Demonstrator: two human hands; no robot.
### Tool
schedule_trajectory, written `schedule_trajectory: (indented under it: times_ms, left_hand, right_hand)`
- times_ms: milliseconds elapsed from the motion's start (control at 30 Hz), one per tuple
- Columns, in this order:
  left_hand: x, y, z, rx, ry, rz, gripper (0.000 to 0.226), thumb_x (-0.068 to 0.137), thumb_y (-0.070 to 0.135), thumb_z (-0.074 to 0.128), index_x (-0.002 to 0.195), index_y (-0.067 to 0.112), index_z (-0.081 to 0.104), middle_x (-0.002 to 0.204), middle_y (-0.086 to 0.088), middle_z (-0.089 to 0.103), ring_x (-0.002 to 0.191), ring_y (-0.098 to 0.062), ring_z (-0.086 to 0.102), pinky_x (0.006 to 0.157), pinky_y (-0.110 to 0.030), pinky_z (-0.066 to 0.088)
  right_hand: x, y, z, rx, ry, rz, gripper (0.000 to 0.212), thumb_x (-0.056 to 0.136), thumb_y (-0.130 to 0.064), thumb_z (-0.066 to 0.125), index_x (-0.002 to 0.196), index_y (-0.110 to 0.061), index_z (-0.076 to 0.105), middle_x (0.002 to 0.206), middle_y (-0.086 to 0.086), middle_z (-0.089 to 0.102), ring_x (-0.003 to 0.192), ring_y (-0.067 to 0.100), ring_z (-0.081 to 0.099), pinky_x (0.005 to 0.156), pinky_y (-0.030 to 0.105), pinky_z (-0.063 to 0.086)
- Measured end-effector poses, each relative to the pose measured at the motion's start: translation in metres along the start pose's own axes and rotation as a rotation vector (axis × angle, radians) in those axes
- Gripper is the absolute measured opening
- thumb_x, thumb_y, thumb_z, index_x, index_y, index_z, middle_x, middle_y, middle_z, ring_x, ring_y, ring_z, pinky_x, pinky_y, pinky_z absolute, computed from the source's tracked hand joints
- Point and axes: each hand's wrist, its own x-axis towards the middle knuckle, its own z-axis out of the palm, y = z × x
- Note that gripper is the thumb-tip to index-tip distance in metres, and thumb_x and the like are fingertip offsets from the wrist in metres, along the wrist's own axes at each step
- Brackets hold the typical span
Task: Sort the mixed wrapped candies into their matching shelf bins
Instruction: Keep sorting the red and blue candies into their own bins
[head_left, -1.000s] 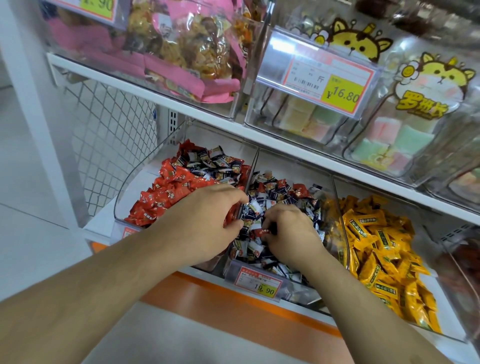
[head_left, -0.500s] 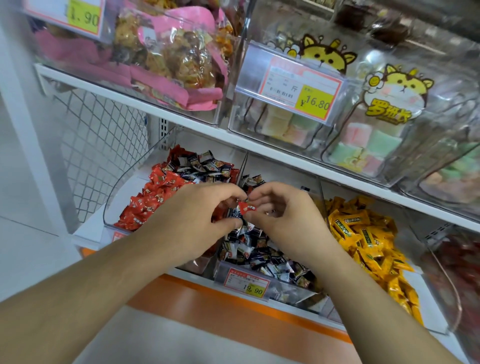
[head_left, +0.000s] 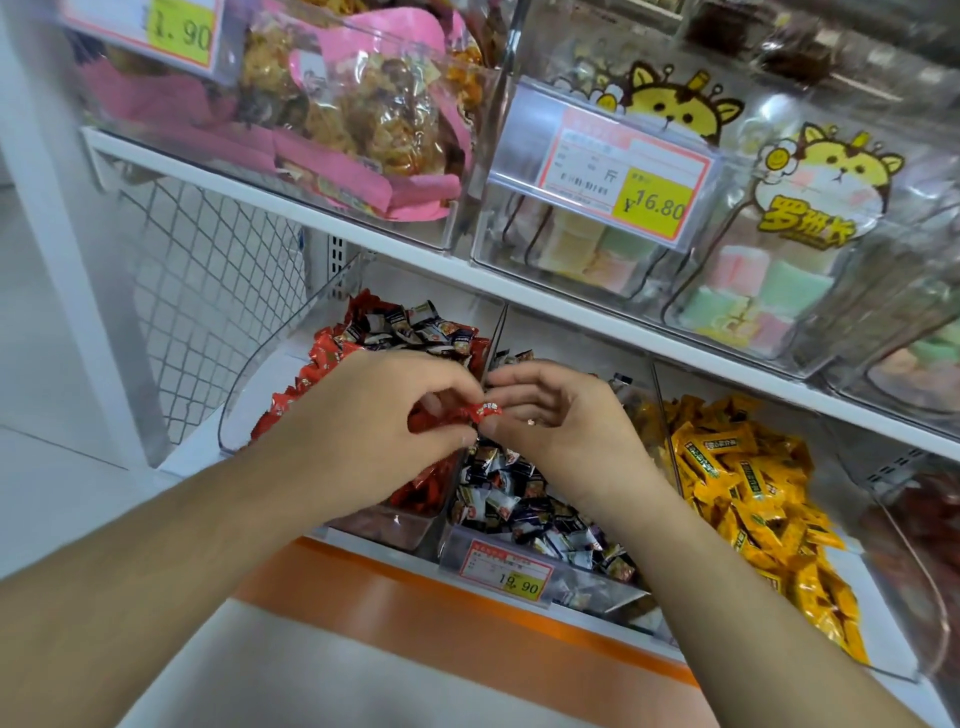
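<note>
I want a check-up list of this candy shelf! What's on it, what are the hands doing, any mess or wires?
Surface: white lower shelf with an orange strip below.
Job's things: red candy between both hands; red candy bin with dark candies at the back; dark candy bin; yellow candy bin.
Clutter: nothing seen outside the bins.
Hands: left hand and right hand both pinch the red candy.
Cables: nothing seen.
Surroundings: upper bins with pink snack bags and pastel cubes; wire mesh panel.

A shop: priced shelf bins (head_left: 550, 566) of wrapped candies (head_left: 748, 488)
</note>
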Motion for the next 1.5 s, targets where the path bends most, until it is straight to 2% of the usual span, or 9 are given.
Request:
schedule_trajectory:
  times_ms: [200,300,433,533,733,1000,1300,1400,1500]
  left_hand:
    - [0.003,-0.01,-0.01,0.099,0.099,-0.041,0.01,0.091,0.029,0.074,0.095,0.038,0.075,0.088,0.024,0.067,0.08,0.006,0.061,0.07,-0.012,0.045]
    - [0.002,-0.018,-0.015,0.165,0.142,-0.102,0.013,0.091,0.022,0.072,0.093,0.036,0.071,0.096,0.021,0.066,0.08,0.0,0.061,0.07,-0.023,0.051]
    - [0.001,-0.018,-0.009,0.17,0.085,-0.129,0.034,0.091,0.012,0.063,0.114,0.036,0.068,0.118,0.023,0.062,0.083,-0.006,0.065,0.068,-0.017,0.049]
    - [-0.001,-0.009,-0.001,0.099,0.003,-0.082,0.035,0.095,0.018,0.06,0.121,0.04,0.066,0.124,0.026,0.06,0.083,-0.006,0.068,0.079,-0.027,0.057]
    - [-0.004,-0.001,0.013,0.114,-0.085,-0.013,0.032,0.098,0.026,0.06,0.128,0.039,0.064,0.131,0.028,0.055,0.119,0.006,0.051,0.104,-0.021,0.046]
    - [-0.001,-0.004,0.014,0.124,-0.077,-0.012,0.029,0.099,0.025,0.061,0.124,0.037,0.066,0.13,0.028,0.056,0.12,0.006,0.051,0.099,-0.007,0.034]
    - [-0.003,0.009,0.013,0.072,-0.043,-0.02,0.041,0.094,0.042,0.068,0.134,0.043,0.058,0.128,0.031,0.057,0.113,0.012,0.047,0.088,-0.005,0.032]
    - [-0.003,0.017,0.012,-0.002,-0.051,-0.034,0.046,0.089,0.05,0.072,0.133,0.047,0.058,0.115,0.03,0.065,0.103,0.012,0.057,0.081,-0.005,0.039]
    - [-0.003,0.018,0.009,-0.053,0.005,-0.075,0.027,0.087,0.043,0.076,0.113,0.047,0.067,0.091,0.027,0.067,0.089,0.012,0.061,0.071,-0.007,0.044]
  right_hand:
    - [0.001,0.008,-0.003,0.003,0.018,0.008,0.032,0.09,-0.003,0.077,0.118,-0.016,0.071,0.107,-0.002,0.077,0.095,0.013,0.074,0.089,0.026,0.06]
    - [0.003,0.028,-0.008,-0.306,0.096,-0.011,0.022,0.095,-0.007,0.07,0.106,-0.026,0.073,0.099,-0.007,0.072,0.09,0.005,0.068,0.084,0.022,0.058]
    - [0.004,0.05,-0.006,-0.751,-0.063,-0.043,0.026,0.097,-0.008,0.066,0.11,-0.028,0.077,0.111,-0.011,0.07,0.098,0.003,0.063,0.088,0.02,0.053]
    - [0.01,0.066,-0.001,-0.861,-0.148,-0.097,0.026,0.093,-0.006,0.07,0.11,-0.024,0.079,0.113,-0.007,0.068,0.106,0.013,0.061,0.095,0.031,0.055]
    - [0.016,0.074,0.004,-0.978,-0.161,-0.127,0.024,0.084,-0.008,0.074,0.092,-0.03,0.08,0.102,-0.012,0.062,0.1,0.013,0.06,0.076,0.04,0.059]
    - [0.012,0.068,-0.008,-0.875,-0.042,-0.104,0.028,0.082,0.004,0.068,0.076,-0.024,0.068,0.094,-0.012,0.062,0.089,0.01,0.06,0.079,0.037,0.057]
    - [-0.01,0.004,-0.024,-0.506,0.113,-0.032,0.017,0.093,-0.022,0.075,0.081,-0.032,0.07,0.087,-0.014,0.07,0.079,0.004,0.063,0.073,0.026,0.054]
    - [-0.016,-0.009,-0.013,-0.399,0.047,-0.091,0.012,0.091,-0.024,0.078,0.086,-0.033,0.072,0.095,-0.012,0.07,0.085,0.01,0.067,0.079,0.037,0.058]
    - [-0.017,-0.012,-0.009,-0.334,0.051,-0.122,0.011,0.091,-0.025,0.078,0.092,-0.036,0.074,0.096,-0.013,0.071,0.084,0.011,0.068,0.077,0.03,0.058]
